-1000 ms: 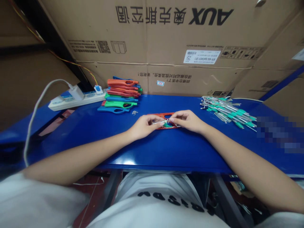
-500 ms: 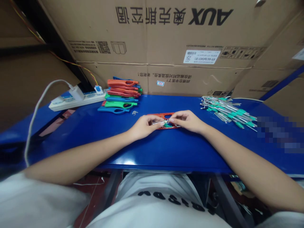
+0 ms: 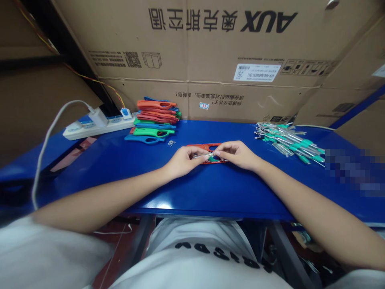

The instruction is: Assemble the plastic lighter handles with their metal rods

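Over the blue table, my left hand (image 3: 183, 161) pinches a thin, silvery, partly clear tube piece (image 3: 199, 155) between thumb and fingers. My right hand (image 3: 239, 154) has its thumb and forefinger closed at the other end of that piece; the tiny part in its fingertips is too small to make out. Just below the fingertips shows a green part (image 3: 213, 159). Both hands work over an orange plastic shell (image 3: 197, 146) of a long-handled lighter, which lies open on the table and is partly covered by my fingers.
A stack of orange, green and blue lighter shells (image 3: 156, 118) lies at back left, with small metal bits (image 3: 171, 143) beside it. Silver rods with green parts (image 3: 293, 140) are heaped at right. A power strip (image 3: 99, 129) stands left; a cardboard wall (image 3: 192, 56) closes the back.
The view has shifted slightly. Both hands hold almost the same pose over the orange shell, with only slight finger movement.
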Tool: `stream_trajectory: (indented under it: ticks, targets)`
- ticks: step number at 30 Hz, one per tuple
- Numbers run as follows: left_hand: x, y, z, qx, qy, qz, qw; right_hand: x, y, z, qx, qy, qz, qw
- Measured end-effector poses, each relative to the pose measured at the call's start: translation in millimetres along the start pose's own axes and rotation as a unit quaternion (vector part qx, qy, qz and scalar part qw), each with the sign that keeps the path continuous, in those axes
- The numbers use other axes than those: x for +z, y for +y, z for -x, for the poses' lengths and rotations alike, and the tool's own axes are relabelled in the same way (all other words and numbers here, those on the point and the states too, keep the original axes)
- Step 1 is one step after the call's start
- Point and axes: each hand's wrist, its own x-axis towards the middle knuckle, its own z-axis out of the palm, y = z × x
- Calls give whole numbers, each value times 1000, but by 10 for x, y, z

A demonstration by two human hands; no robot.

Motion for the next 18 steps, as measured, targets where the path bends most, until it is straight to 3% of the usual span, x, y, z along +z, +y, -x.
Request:
stream_trajectory:
  ticks: [18]
  targets:
    - [49,-59,1,15,13,2,1000,50,34,6,1,14,18,1000]
